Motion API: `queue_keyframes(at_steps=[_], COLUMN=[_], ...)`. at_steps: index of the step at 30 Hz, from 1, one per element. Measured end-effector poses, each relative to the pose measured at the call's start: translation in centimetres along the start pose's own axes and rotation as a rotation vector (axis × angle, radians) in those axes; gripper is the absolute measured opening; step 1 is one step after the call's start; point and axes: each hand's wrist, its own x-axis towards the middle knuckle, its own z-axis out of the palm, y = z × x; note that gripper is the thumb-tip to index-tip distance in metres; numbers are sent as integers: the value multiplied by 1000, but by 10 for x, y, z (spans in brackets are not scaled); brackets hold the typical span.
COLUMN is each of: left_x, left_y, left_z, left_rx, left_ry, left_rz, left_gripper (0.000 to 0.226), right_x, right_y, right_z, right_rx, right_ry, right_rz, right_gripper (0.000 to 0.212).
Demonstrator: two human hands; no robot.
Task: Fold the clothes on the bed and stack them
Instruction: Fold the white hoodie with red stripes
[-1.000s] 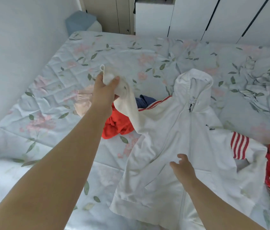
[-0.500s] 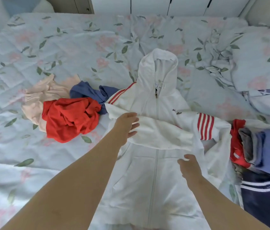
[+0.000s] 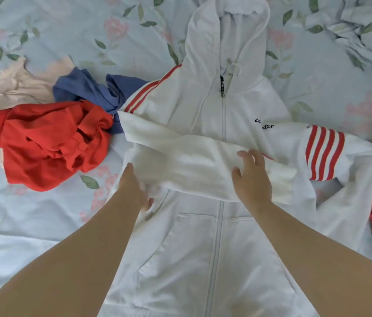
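My left grip and right grip lay released, flat on the white zip-up hoodie; soft and limp, it seemed best taken by its hem.

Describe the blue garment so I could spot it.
Start at the white hoodie spread across the flowered bed. Left of its striped shoulder lies a crumpled heap. The blue garment pokes out behind a red one, beside a pale pink one, the only blue piece there.

Home bedroom, floral bedsheet, rumpled quilt, loose clothes on bed
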Motion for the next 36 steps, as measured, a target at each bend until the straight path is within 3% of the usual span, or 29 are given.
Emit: queue_keyframes(at_steps=[3,5,7,9,11,14,16,18,20,22,24,26,27,28,30,33,35,36], left_x=[25,36,44,48,47,51,49,39,38,43,43,35,34,32,34,39,30,25], left_y=[4,9,15,22,25,17,14,21,34,46,57,64,69,74,90,105,92,79], left_z=[4,6,6,3,-3,-5,2,16,34,48,61,72,75,75,66,57,65,71], left_rx=[-143,-236,-318,-334,-140,381,686,831,821,782,702,720,767,796,746,644,844,952], left_ry=[-21,-72,-142,-190,-118,120,293,344,231,98,-62,-209,-223,-185,50,365,522,500], left_rz=[-84,-110,-70,91,340,665,777,886,913,873,774,621,635,714,929,992,1092,1223], left_gripper=[49,45,29,10,14,5,29,41,50,58,64,62,58,53,45,46,63,68], right_x=[33,52,65,72,73,64,59,60,65,73,77,74,72,68,60,54,52,53], right_y=[-7,-2,4,10,22,30,19,-4,-24,-37,-41,-38,-34,-28,-17,2,17,26], right_z=[11,17,15,2,-17,-29,-23,-13,-1,10,18,22,24,24,20,2,-9,-13], right_rx=[39,-13,-83,-14,43,-149,-289,-348,-337,-284,-243,-265,-261,-229,-119,51,149,182], right_ry=[-100,-181,-112,86,216,142,148,202,168,76,-9,-56,-49,-15,84,152,129,112], right_rz=[22,55,63,143,248,300,184,5,-116,-74,1,-57,-122,-186,-186,103,298,384], right_gripper=[57,52,32,24,24,36,47,47,44,47,50,51,50,47,42,45,54,59])
